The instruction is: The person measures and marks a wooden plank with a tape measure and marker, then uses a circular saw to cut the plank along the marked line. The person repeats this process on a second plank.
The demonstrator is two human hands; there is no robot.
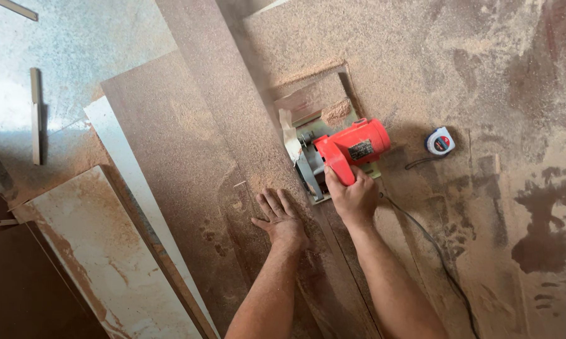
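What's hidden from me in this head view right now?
- Blade of the red circular saw: hidden under its housing.
- Saw handle: wrapped by the right hand.
- Black power cord: cut off by the bottom edge.
- Cut line in the long brown board: buried in sawdust beside the left hand.

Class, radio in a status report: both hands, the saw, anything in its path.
Right hand gripping red handheld circular saw. Left hand flat, pressing long sawdust-covered brown board. Blue-white tape measure off right, clear of cut.
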